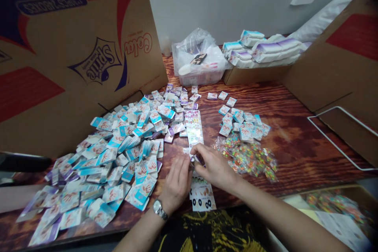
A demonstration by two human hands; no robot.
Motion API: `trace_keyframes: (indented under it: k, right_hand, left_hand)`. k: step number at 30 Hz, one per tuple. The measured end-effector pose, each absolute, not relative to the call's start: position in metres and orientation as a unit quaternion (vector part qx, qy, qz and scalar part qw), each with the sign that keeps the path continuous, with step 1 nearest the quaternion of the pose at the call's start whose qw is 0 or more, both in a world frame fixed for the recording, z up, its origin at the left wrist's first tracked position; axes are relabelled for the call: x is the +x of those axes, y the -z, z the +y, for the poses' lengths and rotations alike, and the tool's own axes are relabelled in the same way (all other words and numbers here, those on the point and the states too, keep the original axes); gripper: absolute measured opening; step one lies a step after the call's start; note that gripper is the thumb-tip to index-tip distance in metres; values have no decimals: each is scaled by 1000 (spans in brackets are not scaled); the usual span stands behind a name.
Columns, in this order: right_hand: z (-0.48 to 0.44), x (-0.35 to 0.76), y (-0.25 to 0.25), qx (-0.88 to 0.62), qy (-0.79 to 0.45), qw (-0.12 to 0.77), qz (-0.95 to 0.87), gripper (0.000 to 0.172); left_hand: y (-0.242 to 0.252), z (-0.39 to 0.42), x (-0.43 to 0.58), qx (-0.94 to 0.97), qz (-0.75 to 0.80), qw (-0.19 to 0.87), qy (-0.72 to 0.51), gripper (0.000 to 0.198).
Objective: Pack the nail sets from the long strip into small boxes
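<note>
My left hand, with a watch on its wrist, has its fingers together and curled against a small purple-and-white box. From the right, my right hand pinches the same box between thumb and fingers; much of it is hidden. Beyond my hands lies a strip of printed stickers with rows of small coloured shapes. Nearer my body, another printed sheet shows dark ovals and runs under my hands. To the left spreads a big heap of small blue-, purple-and-white boxes with a hand print on them.
Bagged colourful small pieces lie right of my hands, below a small group of boxes. Large cartons stand at left and right. A plastic tub and wrapped packs are at the back.
</note>
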State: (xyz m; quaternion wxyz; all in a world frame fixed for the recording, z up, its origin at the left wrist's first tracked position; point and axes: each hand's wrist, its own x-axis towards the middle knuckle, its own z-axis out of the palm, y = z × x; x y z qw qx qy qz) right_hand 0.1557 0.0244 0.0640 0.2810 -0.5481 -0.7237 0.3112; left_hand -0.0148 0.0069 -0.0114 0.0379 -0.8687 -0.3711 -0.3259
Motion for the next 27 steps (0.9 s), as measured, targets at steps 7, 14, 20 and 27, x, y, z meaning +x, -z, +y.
trace_keyframes:
  k: [7,14,20,27]
  right_hand:
    - [19,154,-53,-552,-355,336,-676,23]
    - [15,167,-44,-453,-495,379,-637,29]
    - [11,161,-47,-502,-361,388,-684,23]
    - [10,153,-35,-527,-442,441,-577,17]
  left_hand:
    - [2,10,-11,-879,-384,-31,282,40]
    - [-8,14,-7,-862,-413,-50,290,35]
    - [-8,13,-6,-861,-409,-41,300,38]
    - [-8,11,-6,-854,-419,-46,306,38]
